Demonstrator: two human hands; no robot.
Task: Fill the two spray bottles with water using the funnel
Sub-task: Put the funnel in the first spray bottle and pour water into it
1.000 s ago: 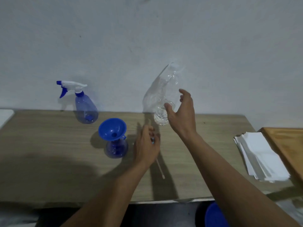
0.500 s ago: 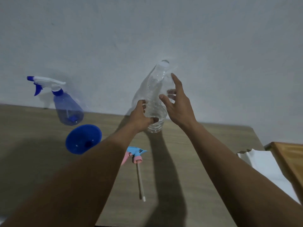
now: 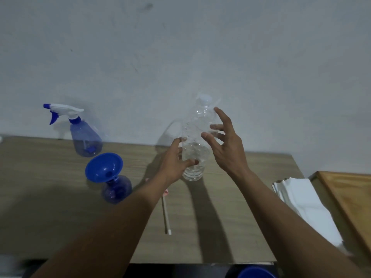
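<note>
Gripping the bottle (image 3: 196, 125) low down, the left hand (image 3: 175, 161) holds it upright; the right hand (image 3: 227, 146), fingers spread wide, lies just beside its upper half.

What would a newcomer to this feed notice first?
The clear plastic water bottle at mid-table draws the eye, the left hand gripping its lower body and the right hand spread open beside its upper part. Left of it, a bright blue plastic funnel sits in the neck of a translucent blue spray bottle with no trigger head.
</note>
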